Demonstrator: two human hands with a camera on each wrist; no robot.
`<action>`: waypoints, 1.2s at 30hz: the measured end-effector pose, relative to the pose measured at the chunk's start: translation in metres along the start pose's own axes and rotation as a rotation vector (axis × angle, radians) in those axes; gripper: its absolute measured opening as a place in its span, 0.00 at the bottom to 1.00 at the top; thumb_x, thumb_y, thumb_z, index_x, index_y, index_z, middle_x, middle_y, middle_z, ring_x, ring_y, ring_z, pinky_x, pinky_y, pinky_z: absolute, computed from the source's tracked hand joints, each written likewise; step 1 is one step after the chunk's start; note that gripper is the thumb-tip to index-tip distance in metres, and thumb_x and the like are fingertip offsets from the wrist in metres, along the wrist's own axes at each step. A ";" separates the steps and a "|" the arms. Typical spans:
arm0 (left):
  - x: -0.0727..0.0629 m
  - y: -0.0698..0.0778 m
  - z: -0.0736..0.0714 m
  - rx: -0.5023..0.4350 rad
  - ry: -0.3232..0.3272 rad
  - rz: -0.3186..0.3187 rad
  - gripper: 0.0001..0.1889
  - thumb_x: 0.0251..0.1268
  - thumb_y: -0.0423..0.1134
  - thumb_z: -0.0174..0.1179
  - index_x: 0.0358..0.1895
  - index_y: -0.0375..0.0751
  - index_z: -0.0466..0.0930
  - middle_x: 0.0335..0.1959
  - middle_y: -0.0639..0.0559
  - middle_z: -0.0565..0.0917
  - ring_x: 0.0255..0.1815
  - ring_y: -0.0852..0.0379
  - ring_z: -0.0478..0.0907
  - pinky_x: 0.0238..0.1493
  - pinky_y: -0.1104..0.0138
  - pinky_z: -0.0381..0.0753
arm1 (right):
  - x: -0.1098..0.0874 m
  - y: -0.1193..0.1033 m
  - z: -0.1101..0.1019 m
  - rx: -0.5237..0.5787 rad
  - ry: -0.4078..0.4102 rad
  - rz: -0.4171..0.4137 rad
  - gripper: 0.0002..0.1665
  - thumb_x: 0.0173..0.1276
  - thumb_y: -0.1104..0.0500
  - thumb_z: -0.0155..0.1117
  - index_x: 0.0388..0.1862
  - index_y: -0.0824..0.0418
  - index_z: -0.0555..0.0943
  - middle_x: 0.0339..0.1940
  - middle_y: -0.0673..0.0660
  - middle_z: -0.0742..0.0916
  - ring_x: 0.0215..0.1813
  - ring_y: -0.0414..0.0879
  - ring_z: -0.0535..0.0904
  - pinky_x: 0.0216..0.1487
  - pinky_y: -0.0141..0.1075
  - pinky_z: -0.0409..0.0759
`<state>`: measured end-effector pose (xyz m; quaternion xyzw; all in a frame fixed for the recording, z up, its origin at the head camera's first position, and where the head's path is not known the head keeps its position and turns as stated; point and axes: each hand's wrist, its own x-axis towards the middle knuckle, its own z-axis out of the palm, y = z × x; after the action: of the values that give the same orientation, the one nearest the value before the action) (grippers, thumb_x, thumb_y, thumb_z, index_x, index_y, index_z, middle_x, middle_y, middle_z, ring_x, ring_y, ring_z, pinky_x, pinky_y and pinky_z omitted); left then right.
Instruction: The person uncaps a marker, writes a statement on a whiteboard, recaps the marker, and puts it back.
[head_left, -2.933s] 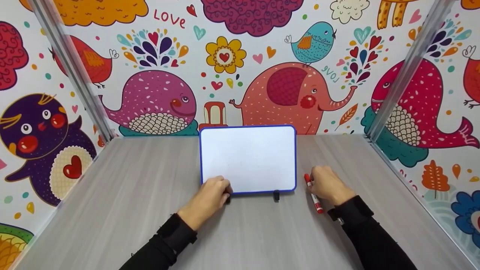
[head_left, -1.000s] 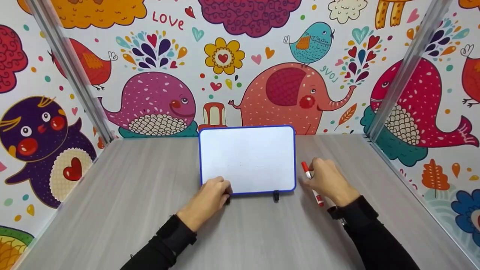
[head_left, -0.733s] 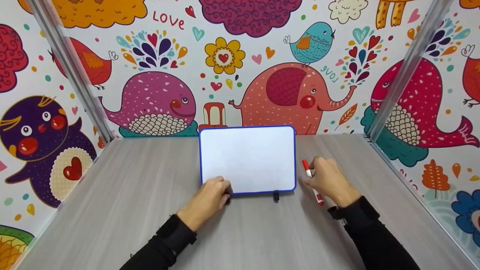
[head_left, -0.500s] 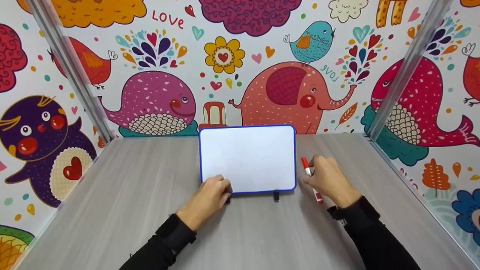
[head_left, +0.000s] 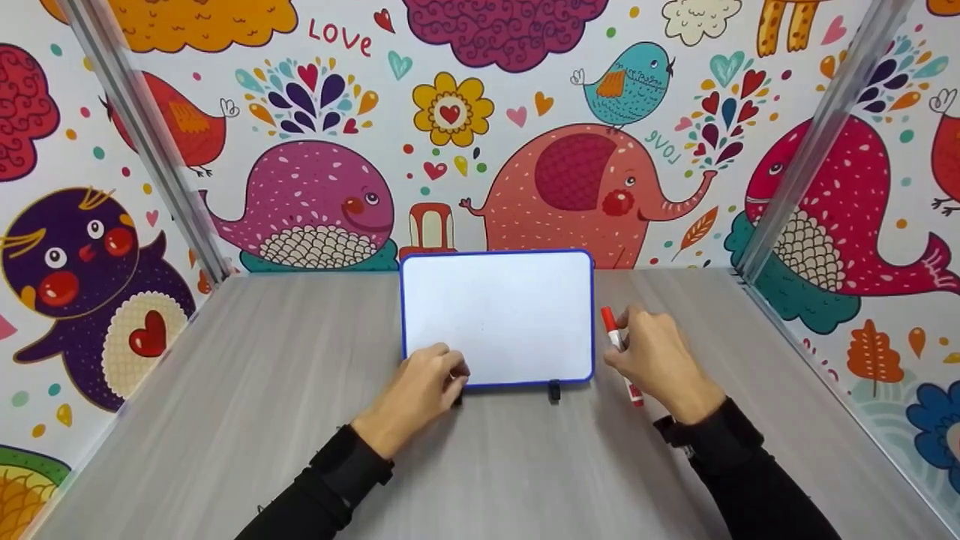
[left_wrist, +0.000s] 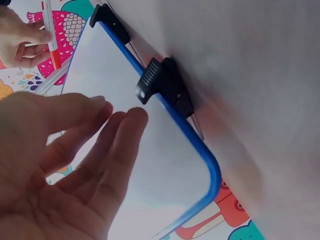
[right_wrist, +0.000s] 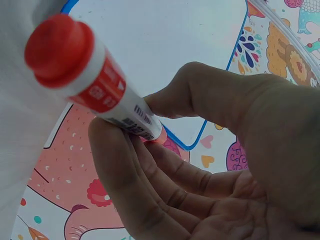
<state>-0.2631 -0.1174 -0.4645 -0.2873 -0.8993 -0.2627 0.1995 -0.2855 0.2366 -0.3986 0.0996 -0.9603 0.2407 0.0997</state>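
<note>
A whiteboard with a blue frame stands tilted on small black stand clips. In front of its lower left corner is my left hand. In the left wrist view that hand's loosely bent fingers hold nothing and are just short of a black clip. Right of the board, my right hand pinches a red-capped whiteboard marker between thumb and fingers. The right wrist view has the marker's red end plug toward the camera; the cap end is partly hidden by the fingers.
Under everything is a grey wood-grain table. Walls printed with cartoon animals enclose the back and both sides, with metal posts at the corners.
The right hand has raised the marker from the tabletop and brought it slightly up and toward the board. The left hand has just shifted up a little from the clip.
</note>
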 end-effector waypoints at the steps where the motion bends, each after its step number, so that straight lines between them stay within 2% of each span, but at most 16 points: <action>1: 0.000 0.001 0.000 -0.006 0.001 -0.003 0.04 0.72 0.23 0.75 0.40 0.35 0.93 0.35 0.45 0.89 0.37 0.51 0.89 0.40 0.66 0.94 | -0.001 -0.002 0.000 -0.006 0.006 -0.006 0.19 0.70 0.67 0.79 0.55 0.72 0.83 0.35 0.64 0.93 0.29 0.47 0.85 0.32 0.36 0.88; 7: 0.002 0.005 -0.003 -0.020 0.006 -0.024 0.04 0.73 0.25 0.76 0.41 0.36 0.93 0.36 0.46 0.90 0.38 0.52 0.90 0.41 0.66 0.95 | -0.003 -0.011 0.001 -0.006 0.026 -0.032 0.19 0.73 0.66 0.78 0.58 0.72 0.84 0.35 0.63 0.92 0.29 0.47 0.84 0.30 0.31 0.84; 14: 0.002 0.008 -0.005 -0.031 0.003 -0.050 0.03 0.77 0.27 0.75 0.43 0.38 0.94 0.38 0.47 0.91 0.40 0.53 0.90 0.43 0.65 0.95 | -0.005 -0.018 0.006 0.047 0.018 -0.067 0.19 0.74 0.67 0.79 0.59 0.72 0.84 0.36 0.63 0.93 0.29 0.45 0.84 0.31 0.30 0.88; 19: 0.002 0.010 -0.005 -0.055 0.025 -0.066 0.02 0.78 0.28 0.75 0.44 0.38 0.93 0.40 0.47 0.92 0.42 0.50 0.93 0.45 0.63 0.97 | -0.005 -0.022 0.012 0.066 0.033 -0.113 0.18 0.74 0.67 0.80 0.57 0.71 0.85 0.36 0.62 0.94 0.31 0.46 0.88 0.39 0.38 0.97; 22: 0.002 0.010 -0.005 -0.063 0.045 -0.054 0.02 0.78 0.28 0.75 0.44 0.38 0.93 0.40 0.46 0.92 0.43 0.48 0.94 0.46 0.62 0.97 | -0.006 -0.024 0.016 0.077 0.056 -0.147 0.16 0.73 0.68 0.80 0.56 0.70 0.86 0.36 0.62 0.94 0.32 0.47 0.88 0.42 0.41 0.99; 26: 0.002 0.010 -0.004 -0.065 0.061 -0.035 0.02 0.79 0.28 0.74 0.43 0.38 0.92 0.40 0.46 0.92 0.42 0.49 0.94 0.46 0.61 0.97 | -0.007 -0.024 0.022 0.081 0.092 -0.223 0.15 0.70 0.70 0.80 0.53 0.68 0.88 0.34 0.59 0.93 0.32 0.44 0.87 0.38 0.36 0.97; 31: 0.003 0.011 -0.005 -0.087 0.045 -0.047 0.02 0.80 0.29 0.73 0.45 0.38 0.93 0.42 0.45 0.92 0.43 0.49 0.94 0.47 0.61 0.98 | -0.007 -0.024 0.027 0.089 0.099 -0.282 0.14 0.69 0.70 0.80 0.52 0.66 0.89 0.32 0.56 0.93 0.32 0.40 0.85 0.35 0.30 0.91; 36: 0.003 0.012 -0.006 -0.107 0.029 -0.056 0.03 0.81 0.29 0.72 0.47 0.38 0.94 0.43 0.45 0.93 0.44 0.48 0.94 0.48 0.59 0.98 | -0.007 -0.026 0.031 0.086 0.085 -0.308 0.14 0.70 0.70 0.81 0.53 0.63 0.90 0.33 0.55 0.93 0.33 0.40 0.87 0.37 0.32 0.94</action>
<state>-0.2565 -0.1115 -0.4536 -0.2685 -0.8886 -0.3200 0.1897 -0.2766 0.2002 -0.4155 0.2397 -0.9174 0.2673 0.1718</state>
